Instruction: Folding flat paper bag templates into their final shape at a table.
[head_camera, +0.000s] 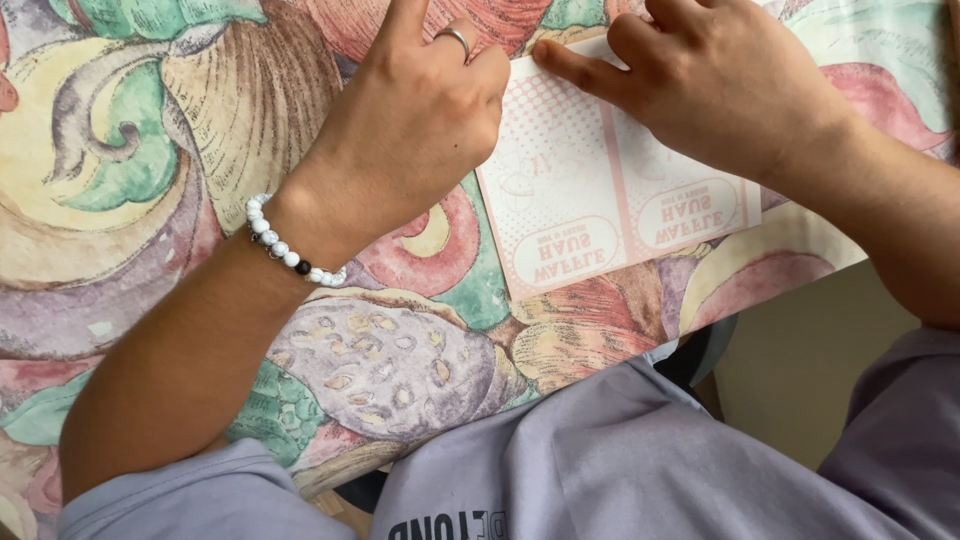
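A pink and white printed paper sheet lies flat on the table, with two oval labels along its near edge. My left hand, with a ring and a white bead bracelet at the wrist, rests curled on the sheet's left edge, one finger stretched away from me. My right hand presses down on the sheet's far part, its index finger pointing left along the paper's top edge. Neither hand holds anything loose.
The table wears a colourful tablecloth with large fruit and leaf patterns. Its near edge runs across in front of my grey shirt. Beige floor shows at the lower right.
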